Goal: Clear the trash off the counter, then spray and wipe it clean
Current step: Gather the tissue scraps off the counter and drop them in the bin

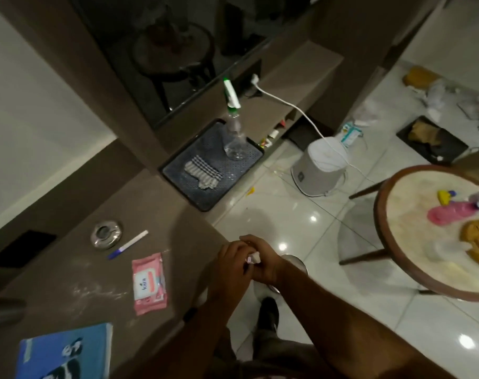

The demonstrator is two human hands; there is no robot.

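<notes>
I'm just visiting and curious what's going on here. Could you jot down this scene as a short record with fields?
Setting: brown counter beside a white tiled floor
Hands: left hand and right hand together past the counter's edge, holding crumpled scrap
On counter: pink wipes pack, pen, metal ashtray, blue book, white powdery smears
Cleaning gear: spray bottle and striped cloth on dark tray
Wiping: not yet begun
</notes>
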